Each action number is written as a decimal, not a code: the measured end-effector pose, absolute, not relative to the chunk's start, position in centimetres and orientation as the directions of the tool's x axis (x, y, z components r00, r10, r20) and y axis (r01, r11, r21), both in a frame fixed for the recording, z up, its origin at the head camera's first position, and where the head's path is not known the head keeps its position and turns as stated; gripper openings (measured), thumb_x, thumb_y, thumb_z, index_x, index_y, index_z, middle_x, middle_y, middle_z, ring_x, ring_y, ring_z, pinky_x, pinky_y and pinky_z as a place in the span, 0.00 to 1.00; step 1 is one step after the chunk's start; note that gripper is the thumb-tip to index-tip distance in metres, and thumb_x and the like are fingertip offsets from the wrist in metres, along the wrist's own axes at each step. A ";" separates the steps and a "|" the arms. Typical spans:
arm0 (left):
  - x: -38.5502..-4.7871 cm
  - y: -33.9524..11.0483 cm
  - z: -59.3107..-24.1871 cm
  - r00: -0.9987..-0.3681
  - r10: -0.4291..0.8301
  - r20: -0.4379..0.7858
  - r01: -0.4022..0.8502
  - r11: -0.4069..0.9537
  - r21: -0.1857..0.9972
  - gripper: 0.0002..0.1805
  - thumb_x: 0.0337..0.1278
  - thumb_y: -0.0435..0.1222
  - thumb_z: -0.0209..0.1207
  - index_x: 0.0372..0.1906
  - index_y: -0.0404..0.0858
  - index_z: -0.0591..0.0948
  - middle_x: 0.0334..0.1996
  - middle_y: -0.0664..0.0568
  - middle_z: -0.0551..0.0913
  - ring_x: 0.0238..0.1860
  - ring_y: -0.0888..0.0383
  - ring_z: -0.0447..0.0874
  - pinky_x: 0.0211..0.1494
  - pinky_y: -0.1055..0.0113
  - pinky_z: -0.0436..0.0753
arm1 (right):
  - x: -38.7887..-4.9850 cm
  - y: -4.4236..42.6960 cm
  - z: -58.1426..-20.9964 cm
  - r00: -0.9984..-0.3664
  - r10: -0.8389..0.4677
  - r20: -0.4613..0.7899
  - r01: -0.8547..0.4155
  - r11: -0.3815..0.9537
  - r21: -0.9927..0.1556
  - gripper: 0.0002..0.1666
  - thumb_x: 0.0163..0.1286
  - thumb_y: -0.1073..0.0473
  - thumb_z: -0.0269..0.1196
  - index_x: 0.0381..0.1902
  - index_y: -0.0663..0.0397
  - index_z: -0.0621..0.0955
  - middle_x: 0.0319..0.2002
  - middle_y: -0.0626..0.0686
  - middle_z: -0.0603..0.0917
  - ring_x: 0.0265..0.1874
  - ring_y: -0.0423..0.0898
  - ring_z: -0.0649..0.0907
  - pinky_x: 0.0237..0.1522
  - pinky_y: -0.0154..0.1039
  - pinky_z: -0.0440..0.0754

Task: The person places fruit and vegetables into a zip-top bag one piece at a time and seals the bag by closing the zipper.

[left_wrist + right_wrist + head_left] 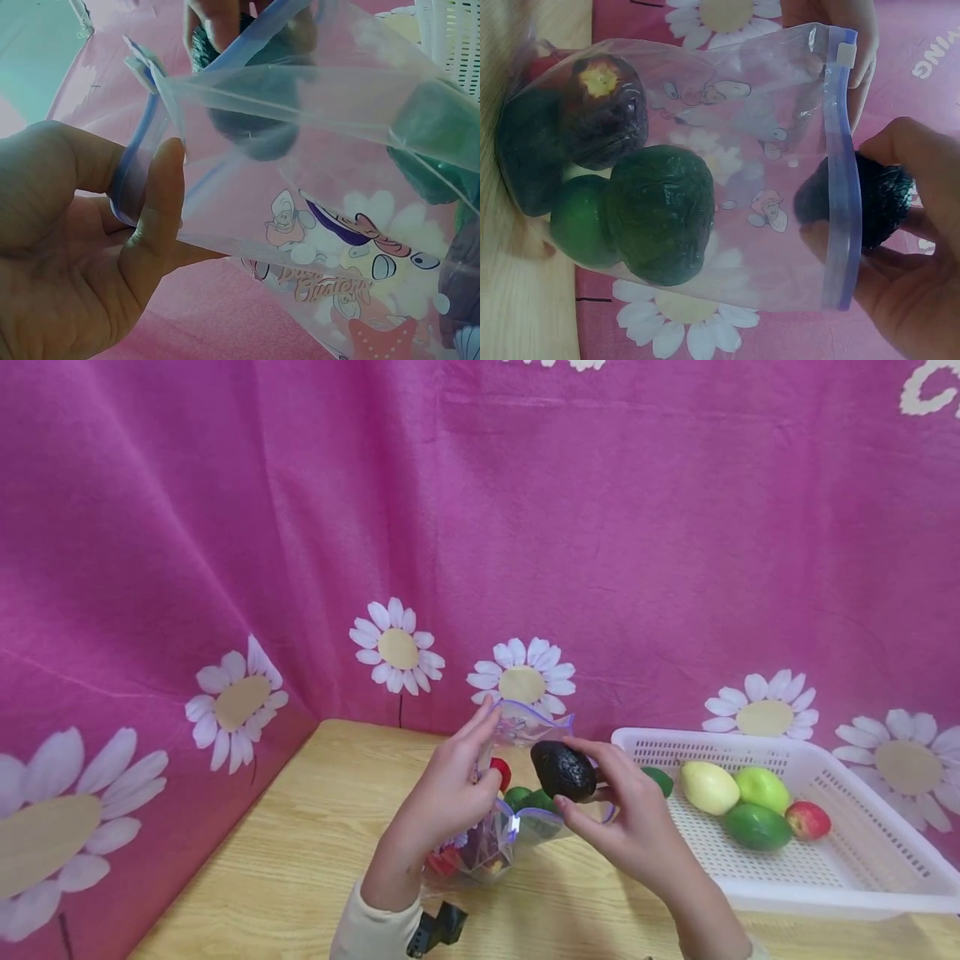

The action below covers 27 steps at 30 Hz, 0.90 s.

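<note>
A clear zip bag (pixel 776 67) with a purple-blue slider edge stands on the table, its mouth spread wide. My left hand (pixel 453 785) pinches the bag's rim at one side between thumb and fingers. In my right hand (pixel 633 814) is a dark, bumpy avocado (pixel 564 770), gripped by the fingertips. The right wrist view shows the avocado partly inside the bag's mouth. Lower in the bag lie a wrinkled green fruit or vegetable (pixel 664 217), a smooth green fruit (pixel 581 221), a dark purple one with a pale star-shaped end (pixel 611 120), and something red (pixel 544 71).
To the right stands a white perforated basket (pixel 825 900) holding a pale yellow fruit (pixel 708 787), a light green fruit (pixel 763 789), a dark green fruit (pixel 757 827) and a red fruit (pixel 808 820). A pink daisy-print cloth (pixel 637 543) hangs behind the wooden table (pixel 300 843).
</note>
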State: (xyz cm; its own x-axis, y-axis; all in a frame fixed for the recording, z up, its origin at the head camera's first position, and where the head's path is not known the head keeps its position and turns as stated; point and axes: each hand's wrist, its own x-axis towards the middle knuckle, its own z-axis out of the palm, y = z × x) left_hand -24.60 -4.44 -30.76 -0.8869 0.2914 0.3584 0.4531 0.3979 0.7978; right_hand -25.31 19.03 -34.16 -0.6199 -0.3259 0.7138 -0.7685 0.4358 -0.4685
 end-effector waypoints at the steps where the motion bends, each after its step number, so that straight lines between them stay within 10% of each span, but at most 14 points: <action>1: -24.6 -4.4 -30.8 -0.884 0.294 0.363 0.458 0.397 0.795 0.39 0.65 0.26 0.56 0.80 0.39 0.58 0.81 0.61 0.48 0.12 0.62 0.59 0.21 0.74 0.71 | -25.3 19.0 -34.2 -0.625 -0.326 0.710 -0.764 0.445 -0.468 0.39 0.55 0.68 0.75 0.65 0.53 0.78 0.52 0.50 0.82 0.43 0.43 0.83 0.37 0.33 0.87; 14: -24.8 -4.3 -31.0 -0.864 0.304 0.400 0.495 0.377 0.783 0.39 0.61 0.23 0.52 0.79 0.34 0.59 0.82 0.56 0.48 0.12 0.65 0.52 0.18 0.73 0.65 | -25.3 18.7 -34.6 -0.655 -0.307 0.690 -0.747 0.398 -0.532 0.31 0.62 0.74 0.68 0.64 0.58 0.77 0.55 0.56 0.83 0.43 0.44 0.88 0.40 0.34 0.87; 27: -24.8 -4.5 -30.8 -0.871 0.262 0.415 0.488 0.373 0.789 0.40 0.57 0.22 0.51 0.78 0.35 0.60 0.81 0.52 0.50 0.12 0.65 0.51 0.17 0.74 0.62 | -25.6 19.3 -34.3 -0.547 -0.318 0.775 -0.758 0.581 -0.297 0.17 0.59 0.67 0.70 0.47 0.56 0.85 0.51 0.52 0.82 0.53 0.48 0.79 0.57 0.35 0.73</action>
